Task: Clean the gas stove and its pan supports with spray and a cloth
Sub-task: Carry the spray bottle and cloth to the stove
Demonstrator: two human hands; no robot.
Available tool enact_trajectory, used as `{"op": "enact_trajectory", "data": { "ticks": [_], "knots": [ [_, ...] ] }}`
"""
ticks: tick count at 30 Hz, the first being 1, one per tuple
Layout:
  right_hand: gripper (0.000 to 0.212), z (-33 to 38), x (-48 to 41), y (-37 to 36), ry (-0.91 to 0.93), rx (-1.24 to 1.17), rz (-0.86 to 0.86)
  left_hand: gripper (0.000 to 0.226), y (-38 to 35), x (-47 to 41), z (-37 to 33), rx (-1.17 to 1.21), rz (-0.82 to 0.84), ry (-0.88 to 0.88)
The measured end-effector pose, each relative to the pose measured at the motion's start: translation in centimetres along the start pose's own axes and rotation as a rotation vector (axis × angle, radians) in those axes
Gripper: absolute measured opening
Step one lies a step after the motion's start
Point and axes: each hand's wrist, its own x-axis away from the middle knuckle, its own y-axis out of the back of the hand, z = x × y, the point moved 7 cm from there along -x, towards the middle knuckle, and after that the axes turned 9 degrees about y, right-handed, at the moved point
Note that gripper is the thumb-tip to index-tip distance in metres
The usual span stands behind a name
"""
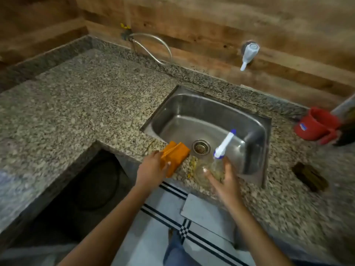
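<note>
My left hand (151, 168) holds a folded orange cloth (175, 155) at the front edge of the granite counter (86, 104), its thumb lying over the cloth. My right hand (224, 181) grips a clear spray bottle (213, 167) with a white and blue nozzle (224, 144) that points up over the steel sink (255, 120). The bottle stands on the narrow counter strip in front of the sink. No gas stove or pan support is in view.
A white tap (248, 54) sticks out of the wooden wall above the sink. A red cup (315, 124) lies at the right, a dark brown block (309, 176) nearer. A grey hose (153, 47) loops at the back. A dark open gap (80, 191) lies below the counter's left cut-out.
</note>
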Motion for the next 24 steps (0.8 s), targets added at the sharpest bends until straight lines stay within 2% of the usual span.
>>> {"op": "enact_trajectory", "data": {
  "ticks": [3, 8, 10, 13, 15, 18, 21, 24],
  "knots": [
    [0.056, -0.8, -3.2, -0.5, 0.031, -0.016, 0.086, 0.056, -1.1, -3.2, 0.2, -0.050, -0.026, 0.154],
    [0.064, -2.8, -4.3, -1.3, 0.009, -0.037, 0.197, 0.056, -2.9, -5.3, 0.8, -0.076, 0.040, 0.350],
    [0.064, -3.0, -4.3, -1.2, -0.008, -0.062, 0.189, 0.055, -3.1, -5.4, 0.9, -0.062, 0.035, 0.406],
    [0.061, -3.0, -4.8, -1.4, -0.023, -0.107, 0.194, 0.039, -3.7, -5.9, 1.6, 0.005, 0.089, 0.484],
    [0.046, -2.3, -5.5, -2.0, -0.029, -0.117, 0.207, 0.033, -3.5, -5.9, 2.0, 0.041, 0.114, 0.487],
    [0.031, -1.2, -7.2, -3.1, -0.013, -0.135, 0.224, 0.037, -2.5, -6.0, 2.1, 0.037, 0.095, 0.361],
    [0.045, 0.9, -9.3, -5.7, 0.040, -0.162, 0.243, 0.034, -0.7, -4.7, 3.2, 0.247, 0.110, 0.324],
    [0.053, 3.8, -11.5, -9.4, 0.121, -0.177, 0.295, 0.030, 3.1, -3.4, 6.0, 0.434, 0.018, 0.373]
  ]
}}
